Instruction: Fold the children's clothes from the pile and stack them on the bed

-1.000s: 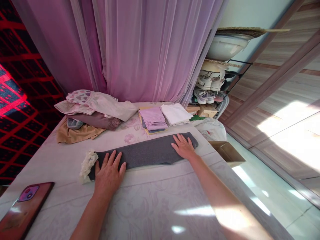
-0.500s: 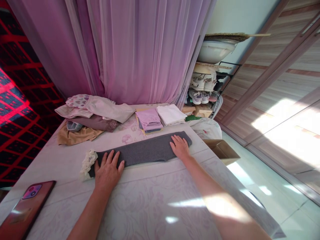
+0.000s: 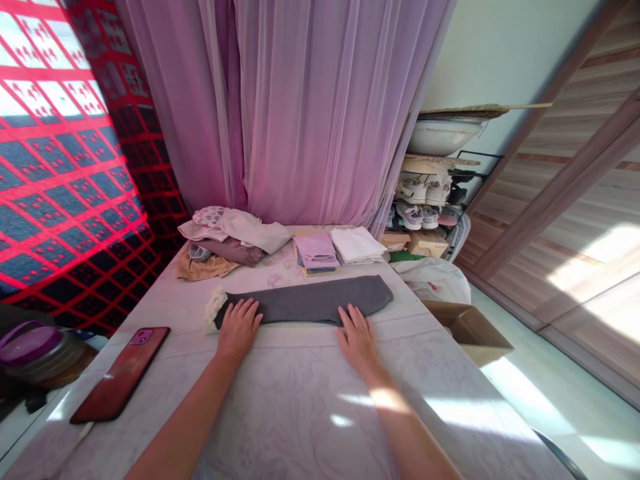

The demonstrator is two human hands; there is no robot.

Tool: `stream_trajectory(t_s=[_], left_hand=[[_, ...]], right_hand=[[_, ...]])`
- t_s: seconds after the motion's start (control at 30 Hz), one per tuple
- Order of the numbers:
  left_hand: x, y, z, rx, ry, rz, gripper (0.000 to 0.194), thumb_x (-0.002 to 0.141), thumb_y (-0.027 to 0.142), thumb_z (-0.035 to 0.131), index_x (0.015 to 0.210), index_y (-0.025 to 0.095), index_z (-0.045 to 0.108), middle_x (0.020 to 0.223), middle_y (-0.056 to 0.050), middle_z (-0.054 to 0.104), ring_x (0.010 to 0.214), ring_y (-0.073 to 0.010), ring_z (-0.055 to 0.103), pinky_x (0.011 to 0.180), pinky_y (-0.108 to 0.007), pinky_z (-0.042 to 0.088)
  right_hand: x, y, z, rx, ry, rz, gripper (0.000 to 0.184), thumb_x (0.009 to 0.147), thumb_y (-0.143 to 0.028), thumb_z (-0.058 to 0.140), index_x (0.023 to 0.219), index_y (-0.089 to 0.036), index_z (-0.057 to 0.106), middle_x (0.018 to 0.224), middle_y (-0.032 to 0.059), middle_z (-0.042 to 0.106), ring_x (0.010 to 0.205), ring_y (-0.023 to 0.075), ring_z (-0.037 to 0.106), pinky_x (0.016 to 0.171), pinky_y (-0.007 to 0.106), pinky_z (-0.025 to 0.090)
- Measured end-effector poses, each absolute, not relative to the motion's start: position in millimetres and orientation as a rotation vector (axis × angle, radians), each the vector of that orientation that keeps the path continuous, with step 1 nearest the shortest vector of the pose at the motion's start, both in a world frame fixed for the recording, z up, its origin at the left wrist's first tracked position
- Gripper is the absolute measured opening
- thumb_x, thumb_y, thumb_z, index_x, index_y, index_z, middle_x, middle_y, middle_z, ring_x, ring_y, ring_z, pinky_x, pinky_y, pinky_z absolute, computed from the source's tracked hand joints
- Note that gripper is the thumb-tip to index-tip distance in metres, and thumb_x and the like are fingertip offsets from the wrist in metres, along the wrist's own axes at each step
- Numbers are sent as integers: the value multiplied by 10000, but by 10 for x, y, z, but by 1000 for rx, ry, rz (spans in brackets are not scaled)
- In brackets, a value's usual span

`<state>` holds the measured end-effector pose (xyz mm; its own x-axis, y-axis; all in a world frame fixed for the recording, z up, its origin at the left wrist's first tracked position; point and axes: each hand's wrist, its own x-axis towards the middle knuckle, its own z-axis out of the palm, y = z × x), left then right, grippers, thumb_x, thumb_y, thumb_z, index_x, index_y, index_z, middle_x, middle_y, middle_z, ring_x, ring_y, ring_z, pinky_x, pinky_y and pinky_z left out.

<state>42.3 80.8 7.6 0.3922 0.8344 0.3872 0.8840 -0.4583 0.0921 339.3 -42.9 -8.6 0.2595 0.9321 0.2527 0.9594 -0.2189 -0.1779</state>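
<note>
"Pressing down a long folded strip of grey knit fabric (image 3: 305, 300), are they?"

"Looks so. It lies across the bed (image 3: 295, 400), with a lace trim (image 3: 215, 310) at its left end. The left hand (image 3: 239, 328) sits flat near the lace and the right hand (image 3: 356, 337) on the lower edge, both open, fingers spread, gripping nothing."

"And what does the next move call for?"

"I'd say pinching an edge, since flat palms can't lift the fabric."

"Any labels?"

"None readable, neither on the red-cased phone (image 3: 120, 375) nor on the cardboard box (image 3: 467, 337)."
</note>
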Motion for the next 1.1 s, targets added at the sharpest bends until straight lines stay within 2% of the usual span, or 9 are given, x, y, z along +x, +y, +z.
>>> stream_trajectory(t_s=[0.13,0.3,0.53,0.73,0.87,1.1], left_hand=[[198,636,33,-2539,-1492,-594,448,952,364,383,1275,168,624,1344,-117,614,1305,-299,509,1127,-513,345],[36,355,-5,-2573,-1561,-543,486,948,363,378,1350,162,562,1437,-119,526,1362,-288,445,1157,-481,320],[-31,154,-29,-2614,-1679,-529,460,942,368,420,1290,132,607,1449,-141,511,1367,-285,435,1150,-424,342],[-62,-59,39,-2580,-1837,-358,495,952,380,406,1385,168,518,1482,-136,472,1381,-309,407,1136,-496,317],[-62,-155,97,-2569,-1866,-306,509,958,384,386,1403,162,495,1503,-130,444,1405,-309,368,1147,-489,288],[-56,-197,168,-2558,-1896,-327,476,963,348,362,1373,170,526,1485,-124,470,1386,-297,395,1140,-472,297]], right_hand=[[3455,-593,-226,-2222,-1590,-153,513,911,-275,406,1402,-165,505,1456,131,486,1353,256,417,1109,426,321],[3485,-598,-183,-2216,-1601,-109,508,898,-249,383,1370,-146,542,1435,126,513,1326,234,455,1105,380,339],[3389,-687,-38,-2340,-1690,-90,483,935,-265,370,1368,-156,555,1462,137,480,1341,242,441,1105,379,322],[3357,-884,-13,-2437,-1708,-51,445,965,-324,381,1360,-220,557,1473,103,474,1367,240,402,1119,423,291],[3368,-940,-24,-2434,-1684,-38,434,967,-338,385,1348,-230,564,1474,95,475,1366,234,401,1119,430,289],[3344,-952,24,-2413,-1677,-19,437,965,-337,386,1341,-211,570,1468,109,479,1360,235,406,1119,419,282]])
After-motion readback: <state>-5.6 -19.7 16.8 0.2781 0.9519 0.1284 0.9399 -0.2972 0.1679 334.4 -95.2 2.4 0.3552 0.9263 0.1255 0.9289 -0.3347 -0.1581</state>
